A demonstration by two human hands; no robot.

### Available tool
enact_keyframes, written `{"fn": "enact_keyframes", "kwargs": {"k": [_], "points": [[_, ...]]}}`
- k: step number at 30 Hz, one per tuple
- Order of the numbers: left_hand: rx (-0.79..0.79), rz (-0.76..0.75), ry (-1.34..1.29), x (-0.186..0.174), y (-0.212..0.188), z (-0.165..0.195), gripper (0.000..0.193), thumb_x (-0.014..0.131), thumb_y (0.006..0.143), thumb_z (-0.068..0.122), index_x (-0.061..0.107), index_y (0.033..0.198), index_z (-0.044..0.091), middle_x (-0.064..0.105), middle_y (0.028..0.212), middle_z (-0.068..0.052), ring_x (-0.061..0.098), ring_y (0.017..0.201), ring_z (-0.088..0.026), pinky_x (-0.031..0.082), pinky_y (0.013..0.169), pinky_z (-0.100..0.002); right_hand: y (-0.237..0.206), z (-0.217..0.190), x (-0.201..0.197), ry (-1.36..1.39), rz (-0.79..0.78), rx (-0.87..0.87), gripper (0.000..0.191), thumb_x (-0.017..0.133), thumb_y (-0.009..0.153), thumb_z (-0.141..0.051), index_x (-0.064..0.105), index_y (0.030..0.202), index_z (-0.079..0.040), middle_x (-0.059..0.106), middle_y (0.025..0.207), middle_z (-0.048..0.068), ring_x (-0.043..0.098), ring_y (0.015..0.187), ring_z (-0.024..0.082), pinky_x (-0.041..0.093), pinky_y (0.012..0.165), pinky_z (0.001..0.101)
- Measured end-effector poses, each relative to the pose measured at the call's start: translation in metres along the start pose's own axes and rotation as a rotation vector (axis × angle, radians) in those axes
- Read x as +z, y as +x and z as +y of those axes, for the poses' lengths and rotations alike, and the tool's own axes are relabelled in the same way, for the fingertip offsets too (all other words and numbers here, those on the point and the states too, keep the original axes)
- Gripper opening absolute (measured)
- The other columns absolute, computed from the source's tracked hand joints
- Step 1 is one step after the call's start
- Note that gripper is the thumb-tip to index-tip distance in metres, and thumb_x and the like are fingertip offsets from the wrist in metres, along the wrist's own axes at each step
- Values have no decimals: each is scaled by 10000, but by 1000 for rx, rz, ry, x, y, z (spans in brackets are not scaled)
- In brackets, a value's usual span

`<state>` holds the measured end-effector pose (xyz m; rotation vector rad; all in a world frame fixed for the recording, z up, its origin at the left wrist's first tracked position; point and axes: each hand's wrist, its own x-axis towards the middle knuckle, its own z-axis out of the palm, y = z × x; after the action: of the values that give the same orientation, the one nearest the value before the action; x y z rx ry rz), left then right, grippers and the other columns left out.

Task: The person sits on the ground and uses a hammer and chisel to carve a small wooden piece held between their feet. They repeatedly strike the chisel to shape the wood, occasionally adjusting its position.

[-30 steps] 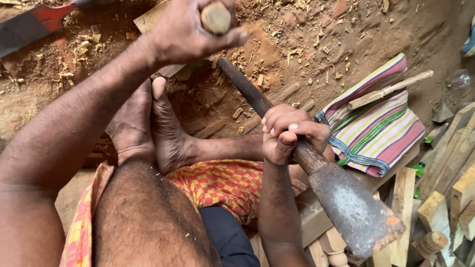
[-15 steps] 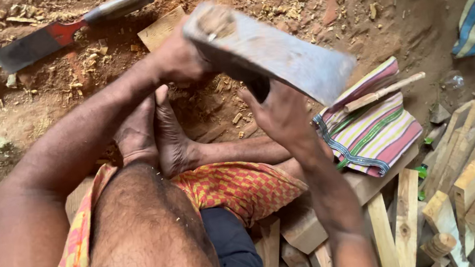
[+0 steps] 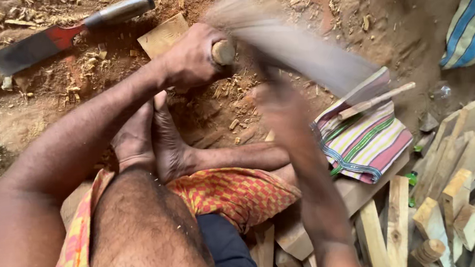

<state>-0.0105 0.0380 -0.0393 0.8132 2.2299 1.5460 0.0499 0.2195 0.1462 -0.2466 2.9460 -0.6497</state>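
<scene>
Overhead, left hand (image 3: pixel 191 59) grips wooden peg (image 3: pixel 223 52) upright w/ arm outstretched; right hand (image 3: pixel 281 102) clamps blurred hatchet (image 3: pixel 299 44).

Striped folded cloth (image 3: pixel 367 137) pink, green, cream; checked wrap (image 3: pixel 226 193) orange-yellow; knife (image 3: pixel 62 34) dark blade, red band, grey handle; soil (image 3: pixel 294 4) reddish-brown.

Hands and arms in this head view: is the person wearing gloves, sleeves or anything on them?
No. The left hand and right hand are bare, with no gloves, rings or watch visible, though the right one is blurred. Both forearms are uncovered; no sleeves show.
</scene>
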Motion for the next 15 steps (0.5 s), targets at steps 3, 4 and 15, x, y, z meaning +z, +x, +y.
{"fn": "enact_keyframes", "kwargs": {"k": [3,4,15], "points": [[328,280,272,-21,-23,20,253,750,760,158,671,982,68,682,856,-119,670,757,-256,600,659,-375,-33,8,17,259,-146,314,323,863,920,-188,646,1064,5,670,841,161,625,701,161,526,646,357],[321,251,208,-33,-27,32,183,744,811,163,641,931,70,666,829,-116,653,716,-247,582,625,-369,-44,11,14,418,-176,426,279,856,925,-150,636,996,7,653,780,159,581,635,145,512,599,353],[-160,22,-191,7,75,18,151,593,906,126,576,778,48,596,627,-62,591,492,-151,539,442,-324,-27,75,53,1444,-18,-186,229,659,1068,-52,433,1064,-95,533,862,89,518,709,250,493,660,402]]}}
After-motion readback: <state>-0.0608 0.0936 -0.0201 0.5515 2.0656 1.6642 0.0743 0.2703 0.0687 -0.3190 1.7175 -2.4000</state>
